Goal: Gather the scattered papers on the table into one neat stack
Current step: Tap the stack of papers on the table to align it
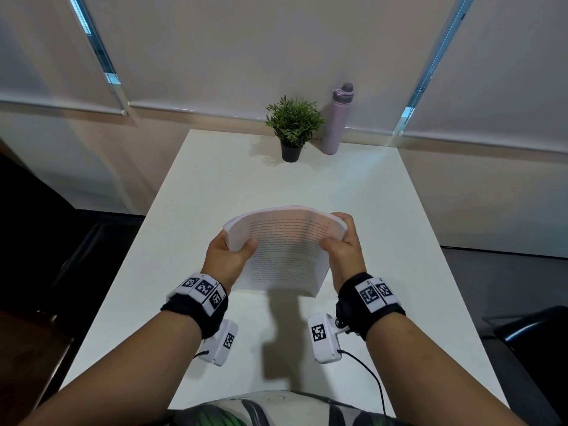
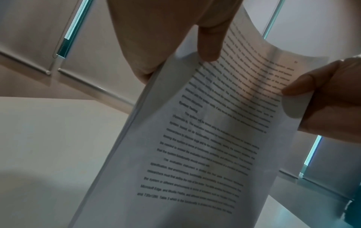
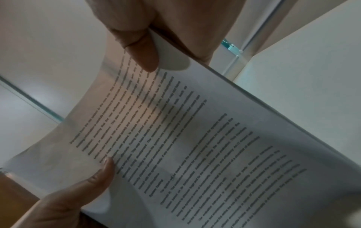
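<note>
I hold the papers as one stack in both hands, lifted clear of the table over its near middle, with the stack's shadow on the top below. My left hand has the left edge: its grip is closed on the sheets, thumb pressed on the printed top page and fingers curled behind. My right hand has the right edge the same way, thumb on the page near the text and fingers wrapped round the back. The stack is tilted, its far end raised and bowed upward between my hands, its near end hanging lower toward me. The top sheet carries lines of printed text, too blurred to read. In the left wrist view the left edge shows several sheets lying close together; whether every edge is flush I cannot tell. At the far end of the table stand a plant in a dark pot and, just to its right, a bottle, both well apart from the papers.
</note>
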The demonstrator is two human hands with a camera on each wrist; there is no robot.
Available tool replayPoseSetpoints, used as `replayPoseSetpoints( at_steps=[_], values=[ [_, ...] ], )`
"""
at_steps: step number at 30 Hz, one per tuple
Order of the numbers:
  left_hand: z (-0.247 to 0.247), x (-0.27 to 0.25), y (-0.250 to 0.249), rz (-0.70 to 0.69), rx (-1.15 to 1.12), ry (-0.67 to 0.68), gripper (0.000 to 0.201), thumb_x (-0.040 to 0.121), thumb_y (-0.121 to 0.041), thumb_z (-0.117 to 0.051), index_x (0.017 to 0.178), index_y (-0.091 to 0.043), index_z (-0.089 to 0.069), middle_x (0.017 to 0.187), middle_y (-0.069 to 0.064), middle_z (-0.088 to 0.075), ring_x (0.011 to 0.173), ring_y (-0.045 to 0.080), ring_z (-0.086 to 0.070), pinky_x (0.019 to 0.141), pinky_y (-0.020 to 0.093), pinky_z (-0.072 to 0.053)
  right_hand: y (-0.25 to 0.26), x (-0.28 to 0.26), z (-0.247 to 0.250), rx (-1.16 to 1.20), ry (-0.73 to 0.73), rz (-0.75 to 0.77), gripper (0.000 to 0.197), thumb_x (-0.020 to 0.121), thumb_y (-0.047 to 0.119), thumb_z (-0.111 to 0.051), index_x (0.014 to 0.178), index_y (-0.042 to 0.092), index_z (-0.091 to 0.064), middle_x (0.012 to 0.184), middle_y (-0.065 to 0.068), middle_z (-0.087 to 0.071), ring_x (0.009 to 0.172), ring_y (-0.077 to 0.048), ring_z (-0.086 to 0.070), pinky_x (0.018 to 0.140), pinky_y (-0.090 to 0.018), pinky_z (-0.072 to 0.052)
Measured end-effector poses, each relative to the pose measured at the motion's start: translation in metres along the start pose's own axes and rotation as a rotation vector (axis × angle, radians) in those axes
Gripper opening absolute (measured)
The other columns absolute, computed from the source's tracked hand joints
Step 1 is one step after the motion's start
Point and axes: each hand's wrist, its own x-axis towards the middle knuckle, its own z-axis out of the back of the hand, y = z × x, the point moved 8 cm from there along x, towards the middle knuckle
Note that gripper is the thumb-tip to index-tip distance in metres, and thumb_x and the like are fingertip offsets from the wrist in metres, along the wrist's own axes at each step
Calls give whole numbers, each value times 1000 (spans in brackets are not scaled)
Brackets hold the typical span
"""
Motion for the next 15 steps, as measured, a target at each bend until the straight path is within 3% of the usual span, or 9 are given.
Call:
replayPoseSetpoints(
  at_steps=[4, 6, 9, 11, 13, 15],
  values=[
    [-1, 0, -8, -30, 30, -43, 20, 87, -7, -63, 104, -17, -61, 89, -8, -66, 84, 8, -62, 71, 23, -48, -6, 5, 3, -82, -8, 5, 42, 69, 8, -51, 91, 43, -56, 93, 5, -61, 91, -19, -56, 81, -37, -48],
    [2, 4, -19, -55, 36, -80, 19, 87, -8, -62, 104, -16, -60, 89, -7, -66, 82, 10, -63, 69, 23, -48, -8, 5, 3, -170, 2, 21, 32, 78, 16, -53, 102, 36, -52, 94, 5, -60, 90, -17, -57, 84, -40, -50],
    [7, 14, -33, -45, -50, -101, 21, 88, -6, -61, 107, -13, -59, 91, -4, -66, 83, 12, -64, 72, 26, -51, -14, 2, -4, -294, 62, 38, 28, 94, 18, -49, 121, 20, -44, 104, 3, -63, 97, -16, -60, 87, -32, -51],
    [7, 20, -38, -20, -85, -88, 22, 88, -6, -61, 109, -13, -59, 95, 0, -68, 87, 18, -65, 78, 33, -53, -15, 0, -6, -345, 63, 52, 24, 97, 17, -45, 121, 15, -44, 105, -1, -64, 95, -18, -62, 84, -30, -52],
    [6, 23, -36, -1, -77, -51, 26, 87, -8, -63, 112, -11, -60, 103, 5, -69, 93, 22, -66, 85, 38, -53, -13, 1, -1, -357, 14, 60, 23, 96, 14, -45, 118, 14, -47, 96, 2, -63, 88, -16, -60, 75, -26, -50],
    [6, 23, -28, 14, -83, -18, 34, 85, -11, -66, 118, -10, -59, 112, 8, -69, 100, 24, -66, 88, 40, -53, -12, 5, 5, -334, -23, 32, 24, 94, 12, -45, 117, 16, -52, 93, 5, -62, 88, -17, -59, 75, -29, -49]
  ],
)
